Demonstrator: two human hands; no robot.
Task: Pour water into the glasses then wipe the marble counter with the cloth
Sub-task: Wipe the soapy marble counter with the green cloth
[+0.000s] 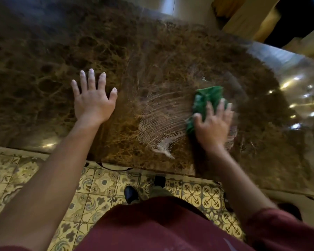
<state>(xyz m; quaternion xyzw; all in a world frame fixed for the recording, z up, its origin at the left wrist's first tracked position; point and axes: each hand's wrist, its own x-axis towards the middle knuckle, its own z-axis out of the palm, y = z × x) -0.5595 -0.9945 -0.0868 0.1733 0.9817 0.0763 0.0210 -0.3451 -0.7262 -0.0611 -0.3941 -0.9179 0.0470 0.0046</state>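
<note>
Cloth long axis near-left to far-right on bench; right hand presses it flat-fingered; left hand splayed flat.

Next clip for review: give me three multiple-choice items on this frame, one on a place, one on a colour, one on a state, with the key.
1. Where is the cloth?
A) under the right hand on the marble counter
B) hanging on a hook
C) draped over a chair

2. What colour is the cloth?
A) white
B) green
C) red

3. How is the left hand?
A) clenched in a fist
B) gripping a bottle
C) flat on the counter, fingers spread

Key: 1 A, the right hand's fingers press it onto the marble; 2 B, dark green shows beside the fingers; 3 C, its palm lies flat and holds nothing.
</note>
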